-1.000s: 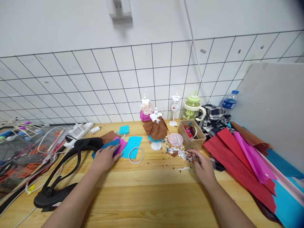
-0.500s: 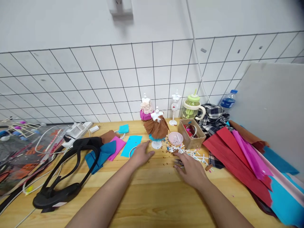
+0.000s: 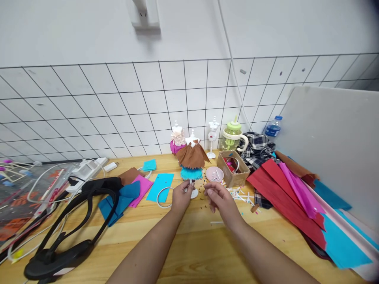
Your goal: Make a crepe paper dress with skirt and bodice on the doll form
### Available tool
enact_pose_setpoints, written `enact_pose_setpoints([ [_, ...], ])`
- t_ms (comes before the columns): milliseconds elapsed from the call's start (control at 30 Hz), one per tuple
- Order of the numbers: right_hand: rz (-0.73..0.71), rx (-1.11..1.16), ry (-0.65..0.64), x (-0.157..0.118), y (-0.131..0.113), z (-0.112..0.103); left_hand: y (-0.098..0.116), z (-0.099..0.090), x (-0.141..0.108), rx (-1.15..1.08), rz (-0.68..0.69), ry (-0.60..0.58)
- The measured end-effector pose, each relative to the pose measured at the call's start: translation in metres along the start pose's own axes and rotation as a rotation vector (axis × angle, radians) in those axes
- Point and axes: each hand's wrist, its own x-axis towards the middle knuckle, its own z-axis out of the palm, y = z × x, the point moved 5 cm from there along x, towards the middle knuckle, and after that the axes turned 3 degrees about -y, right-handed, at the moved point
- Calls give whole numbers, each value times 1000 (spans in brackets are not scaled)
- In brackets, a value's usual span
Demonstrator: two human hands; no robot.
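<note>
A small white mannequin stand wears a brown paper dress top over a fringed blue paper skirt. My left hand grips the stand's thin post just under the skirt, above the round white base. To the right of the base, my right hand hovers with its fingers loosely curled and apart, nothing visible in them. Behind the dressed figure stand a mannequin in pink and cream and a bare white mannequin.
A pink dish and a cardboard box stand right of the figure, near paper scraps. A green-lidded cup is behind. Coloured paper sheets lie right; a black headset and blue paper lie left.
My left hand has moved right and taken hold of the mannequin stand's post. My right hand has shifted left, away from the scraps. The dressed figure stands straighter and shows more blue skirt.
</note>
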Motion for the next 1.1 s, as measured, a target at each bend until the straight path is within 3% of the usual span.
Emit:
enact_pose_setpoints([
  [133, 117, 400, 47, 20, -8, 27, 1, -3, -2, -56, -8, 39],
  [333, 280, 719, 34, 33, -5, 42, -2, -4, -1, -84, -9, 48],
  [467, 281, 785, 78, 35, -3, 32, -3, -2, -1, -70, -9, 61],
  [633, 427, 851, -41, 35, -4, 35, -2, -2, -1, -40, -2, 62],
  [767, 489, 924, -48, 34, -5, 39, -1, -2, -2, 8, 12, 51],
  [1100, 490, 973, -29, 36, -5, 37, 4, 0, -3, 101, 24, 28],
])
